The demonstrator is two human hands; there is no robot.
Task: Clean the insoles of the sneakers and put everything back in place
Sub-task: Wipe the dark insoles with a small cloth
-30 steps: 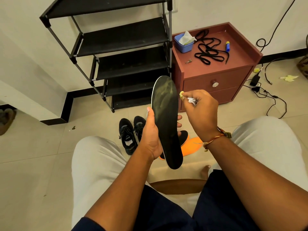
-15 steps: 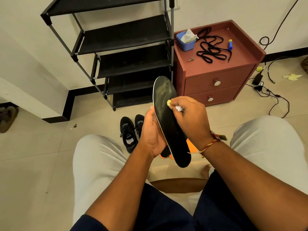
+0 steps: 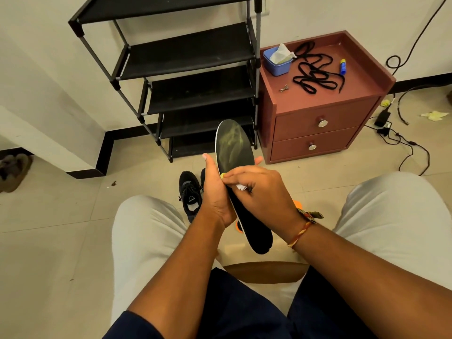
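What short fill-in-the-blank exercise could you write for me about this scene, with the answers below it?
1. The left hand holds an insole whose colour is ____.
2. The right hand presses a small ____ wipe against the insole.
3. The cabinet has ____ drawers.
4. The tub on the cabinet is ____.

Missing words: black; white; two; blue.
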